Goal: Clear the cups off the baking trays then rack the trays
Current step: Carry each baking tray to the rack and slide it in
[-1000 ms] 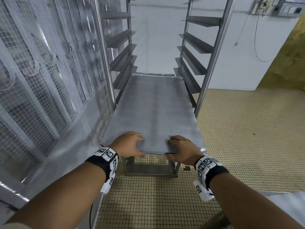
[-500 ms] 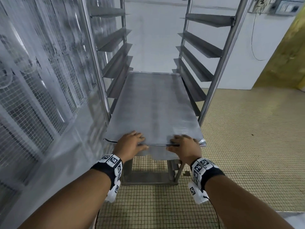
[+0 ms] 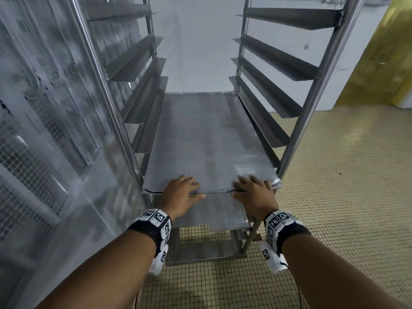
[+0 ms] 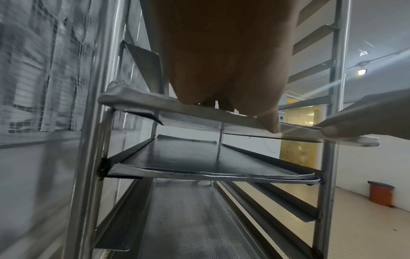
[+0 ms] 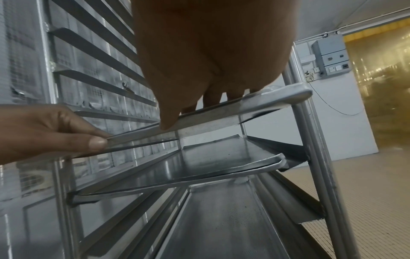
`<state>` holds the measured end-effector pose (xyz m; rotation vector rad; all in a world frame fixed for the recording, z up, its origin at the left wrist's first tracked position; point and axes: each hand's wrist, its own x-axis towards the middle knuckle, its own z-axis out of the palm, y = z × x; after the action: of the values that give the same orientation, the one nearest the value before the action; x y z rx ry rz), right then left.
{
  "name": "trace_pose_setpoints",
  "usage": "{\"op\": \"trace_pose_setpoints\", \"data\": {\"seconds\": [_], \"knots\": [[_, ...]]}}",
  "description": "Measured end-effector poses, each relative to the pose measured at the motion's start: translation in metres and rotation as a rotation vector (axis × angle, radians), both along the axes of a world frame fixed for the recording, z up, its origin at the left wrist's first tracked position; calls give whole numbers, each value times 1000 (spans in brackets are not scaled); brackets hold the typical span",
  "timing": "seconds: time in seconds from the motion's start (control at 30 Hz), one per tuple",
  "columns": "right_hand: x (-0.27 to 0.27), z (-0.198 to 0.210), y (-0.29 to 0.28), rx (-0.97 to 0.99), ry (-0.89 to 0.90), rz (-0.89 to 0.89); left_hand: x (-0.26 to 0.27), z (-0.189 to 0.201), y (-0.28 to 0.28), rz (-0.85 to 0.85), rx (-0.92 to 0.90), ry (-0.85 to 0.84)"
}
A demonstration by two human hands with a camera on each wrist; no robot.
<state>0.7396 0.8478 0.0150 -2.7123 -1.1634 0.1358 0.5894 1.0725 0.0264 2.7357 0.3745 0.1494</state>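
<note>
Hands are lying flat on the near short edge of the tray [image 3: 207,134], fingers straight over its rim and thumbs against the edge: left hand [image 3: 179,195] toward the left corner, right hand [image 3: 256,194] toward the right. Forearms are reaching forward, roughly parallel. Tray is lying level on the rack [image 3: 316,90] rails, long axis pointing away into the rack. A second tray [image 4: 199,163] is sitting one level below.
</note>
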Motion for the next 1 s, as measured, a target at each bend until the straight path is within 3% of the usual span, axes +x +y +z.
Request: {"op": "trace_pose_setpoints", "data": {"seconds": [0.27, 0.57, 0.83, 1.0], "knots": [[25, 0, 18, 180, 2, -36, 31, -7, 22, 39, -10, -17], [50, -13, 33, 242, -82, -17, 55, -8, 40, 61, 11, -30], [64, -17, 44, 230, -110, -18, 65, -8, 53, 48, -5, -21], [62, -4, 47, 143, -32, -27, 66, -2, 51, 25, 40, 49]]}}
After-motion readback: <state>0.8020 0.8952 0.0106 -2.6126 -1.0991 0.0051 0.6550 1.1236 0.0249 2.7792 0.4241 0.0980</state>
